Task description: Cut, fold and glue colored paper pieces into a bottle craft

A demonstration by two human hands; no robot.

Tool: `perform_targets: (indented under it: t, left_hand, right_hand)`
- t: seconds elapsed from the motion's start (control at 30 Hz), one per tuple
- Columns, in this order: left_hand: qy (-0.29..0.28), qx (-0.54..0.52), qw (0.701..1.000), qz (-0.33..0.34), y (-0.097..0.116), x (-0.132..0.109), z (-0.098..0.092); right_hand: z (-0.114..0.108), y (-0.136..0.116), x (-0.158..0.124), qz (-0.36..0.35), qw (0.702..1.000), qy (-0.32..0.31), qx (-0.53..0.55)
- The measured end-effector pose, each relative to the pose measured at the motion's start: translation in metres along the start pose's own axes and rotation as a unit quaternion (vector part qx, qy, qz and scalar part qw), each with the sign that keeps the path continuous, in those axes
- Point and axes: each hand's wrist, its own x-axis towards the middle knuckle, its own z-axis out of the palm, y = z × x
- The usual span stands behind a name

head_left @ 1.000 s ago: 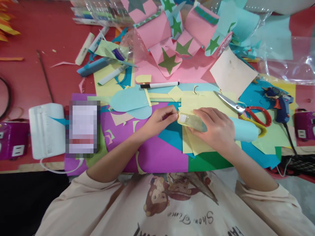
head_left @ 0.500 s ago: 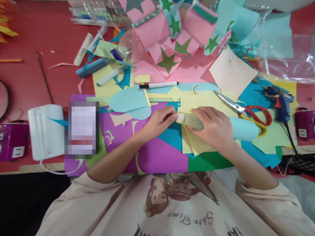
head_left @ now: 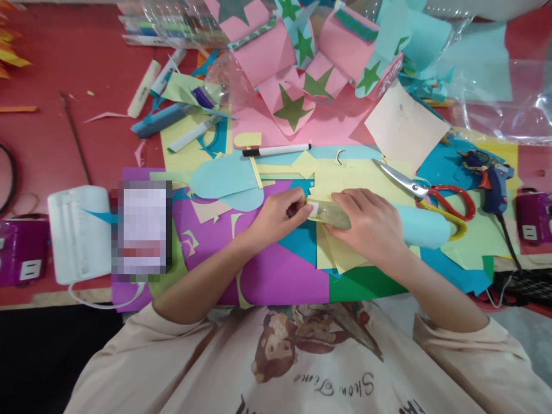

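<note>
A clear plastic bottle lies sideways over the yellow paper, its narrow white end pointing left. My right hand is wrapped around its body from above. To the right of that hand sticks out a light blue paper roll, in line with the bottle; where the two meet is hidden under my palm. My left hand is closed, thumb and fingertips pinched at the bottle's white end. Beneath the bottle are yellow paper sheets and a blue sheet.
Red-and-yellow-handled scissors lie beyond my right hand, with a blue glue gun further right. A black-capped marker rests ahead. Pink paper shapes with green stars stand at the back. A white device and blurred phone sit left.
My left fingers have shifted slightly at the bottle's white end, and the gap between thumb and fingers looks a little wider. The right hand keeps its hold; the whole view has moved slightly.
</note>
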Motion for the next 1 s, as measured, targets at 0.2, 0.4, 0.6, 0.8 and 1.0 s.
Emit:
perform_targets:
  t: [0.2,0.4,0.6,0.8,1.0]
  left_hand:
    - [-0.001,0.020,1.000,0.009,-0.0012,-0.0017,-0.0004]
    - [-0.013,-0.035,0.999,-0.006,-0.0015,0.0000,-0.0031]
    - [-0.028,-0.018,0.999,-0.013,-0.0005,0.0021,-0.0026]
    - [-0.019,0.049,0.998,-0.018,0.0015,0.0020,-0.0023]
    - [-0.004,0.091,0.996,-0.007,0.0021,0.0009,-0.0012]
  right_hand:
    - [-0.0004,-0.0027,-0.0005,0.008,1.000,-0.012,0.001]
    - [0.0001,0.0005,-0.0010,0.009,1.000,0.010,0.017]
    - [0.0045,0.0002,-0.0023,0.001,1.000,0.018,0.008]
    - [0.0080,0.0010,-0.0028,0.015,1.000,-0.001,0.016]
    - [0.0086,0.0015,-0.0026,0.023,0.999,-0.003,0.025]
